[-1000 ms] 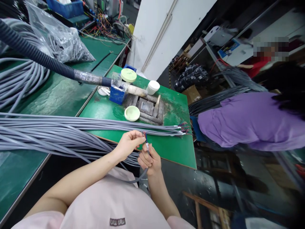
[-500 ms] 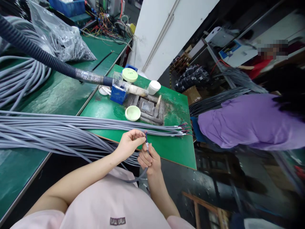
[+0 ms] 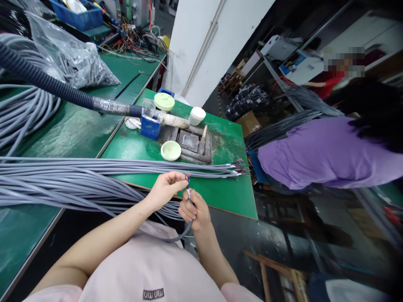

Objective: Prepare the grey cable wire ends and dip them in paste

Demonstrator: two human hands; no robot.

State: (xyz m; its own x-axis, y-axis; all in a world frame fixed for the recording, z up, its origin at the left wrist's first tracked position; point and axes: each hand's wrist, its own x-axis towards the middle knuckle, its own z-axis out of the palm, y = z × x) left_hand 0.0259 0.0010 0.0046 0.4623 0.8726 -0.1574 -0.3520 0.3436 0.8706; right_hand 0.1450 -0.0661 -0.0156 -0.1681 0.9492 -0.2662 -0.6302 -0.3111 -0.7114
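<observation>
My right hand (image 3: 194, 211) is closed round a grey cable (image 3: 185, 228) that stands upright, its stripped end pointing up. My left hand (image 3: 166, 189) pinches the thin coloured wires (image 3: 188, 177) sticking out of that cable's tip. Both hands hover just in front of the near edge of the green bench (image 3: 226, 195). A long bundle of grey cables (image 3: 94, 176) lies across the bench behind my hands, with stripped coloured ends (image 3: 238, 166) at its right.
Behind the bundle sit a pale green dish (image 3: 170, 150), a metal fixture (image 3: 190, 141), a blue box (image 3: 150, 125), a white cup (image 3: 197, 115) and a black corrugated hose (image 3: 47, 84). A person in a purple top (image 3: 327, 153) bends over at the right.
My hands keep the same grip on the cable and its wires. The camera has shifted slightly, so everything sits a little further left and lower.
</observation>
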